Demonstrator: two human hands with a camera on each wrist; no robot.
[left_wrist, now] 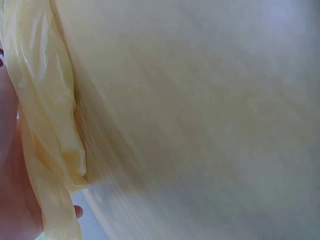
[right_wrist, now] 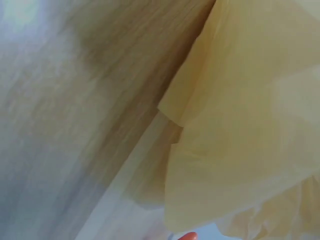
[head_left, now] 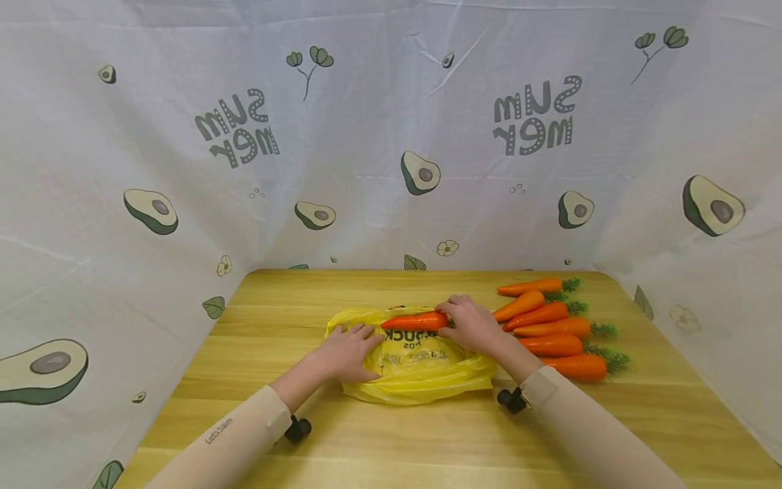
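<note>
A yellow plastic bag (head_left: 421, 367) with dark print lies flat at the middle of the wooden table (head_left: 293, 299). My left hand (head_left: 353, 348) rests on the bag's left part, fingers straight. One orange carrot (head_left: 415, 321) lies across the bag's far edge, and my right hand (head_left: 455, 319) grips its right end with curled fingers. In the left wrist view the bag (left_wrist: 45, 125) is a crumpled yellow fold beside blurred table wood (left_wrist: 200, 125). The right wrist view shows the bag (right_wrist: 250, 125) close up and a sliver of the carrot (right_wrist: 187, 236) at the bottom edge.
Several more orange carrots (head_left: 550, 326) with green tops lie in a row at the table's right, just beyond my right hand. A white cloth with avocado prints (head_left: 421, 170) walls the table at the back and both sides.
</note>
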